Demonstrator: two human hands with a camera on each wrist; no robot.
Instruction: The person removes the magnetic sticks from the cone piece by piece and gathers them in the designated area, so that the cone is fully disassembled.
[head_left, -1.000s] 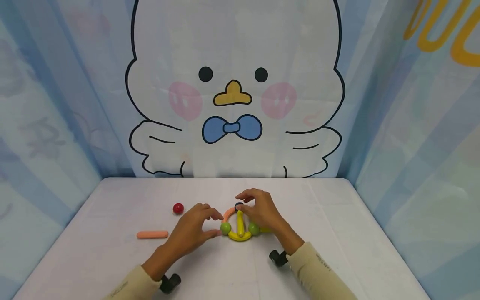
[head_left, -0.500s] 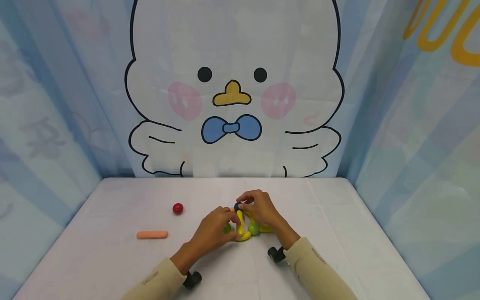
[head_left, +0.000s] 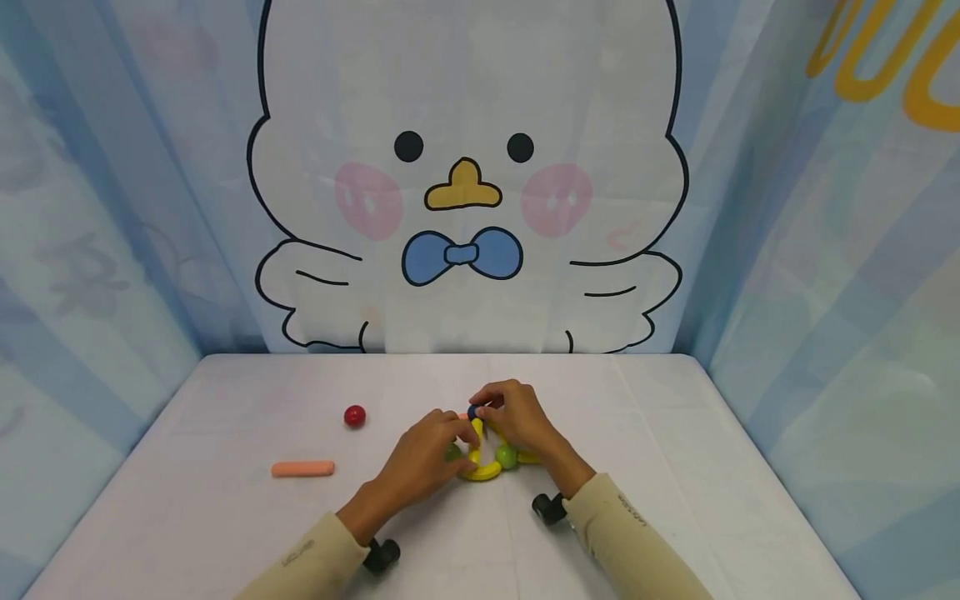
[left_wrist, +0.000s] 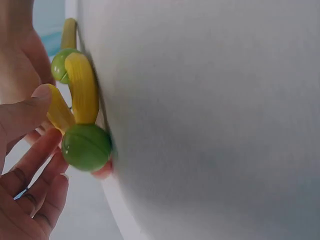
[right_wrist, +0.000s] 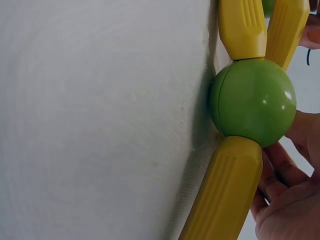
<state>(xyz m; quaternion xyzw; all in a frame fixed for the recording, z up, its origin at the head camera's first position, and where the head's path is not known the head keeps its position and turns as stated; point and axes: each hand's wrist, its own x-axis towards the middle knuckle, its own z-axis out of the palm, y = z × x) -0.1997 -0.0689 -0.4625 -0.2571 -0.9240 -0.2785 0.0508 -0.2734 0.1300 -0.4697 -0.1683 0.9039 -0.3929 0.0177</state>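
A toy frame of sticks and balls lies at mid-table. My right hand (head_left: 521, 412) pinches the dark blue ball (head_left: 473, 412) at its far corner. My left hand (head_left: 429, 452) pinches the straight yellow stick (head_left: 477, 428) in the middle between thumb and finger. A curved yellow stick (head_left: 483, 473) joins the near green balls: the right one (head_left: 507, 456) shows in front of my right hand, while the left one (left_wrist: 86, 147) is mostly behind my left fingers in the head view. Another yellow stick (right_wrist: 222, 192) runs outward from the right green ball. An orange curved stick (head_left: 462, 417) is mostly hidden.
On the white table (head_left: 187, 517), a loose red ball (head_left: 355, 417) and a straight orange stick (head_left: 303, 469) lie to the left. A curtain with a cartoon chick (head_left: 465, 108) hangs behind the table's far edge.
My left hand has moved right, from beside the left green ball to the middle yellow stick, covering much of the ball and the orange curved stick. My right hand stays at the blue ball.
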